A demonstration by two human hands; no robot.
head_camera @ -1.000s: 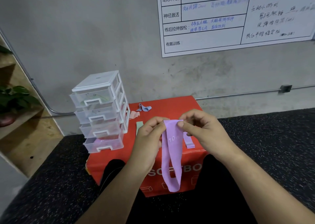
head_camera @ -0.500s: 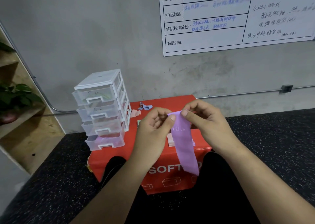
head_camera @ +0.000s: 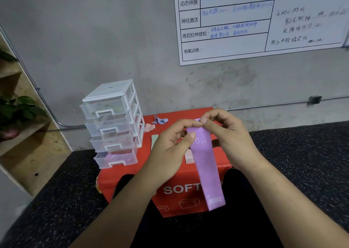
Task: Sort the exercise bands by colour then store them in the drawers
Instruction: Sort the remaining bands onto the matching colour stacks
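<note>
- Both hands hold a purple band [head_camera: 204,164] up in front of the red box [head_camera: 175,193]; its top edge is pinched, and the rest hangs down flat past the box's front face.
- The left hand [head_camera: 170,153] has its grip closed on the band's upper left edge, thumb pressed beside the "LB" print.
- The right hand [head_camera: 228,138] has its grip closed on the top corner between thumb and forefinger.
- The clear drawer unit [head_camera: 113,123] stands on the box's left side, its bottom drawer pulled out with purple inside.
- A blue band [head_camera: 159,119], a pink band [head_camera: 150,128] and a green band [head_camera: 154,140] lie on the box top.
</note>
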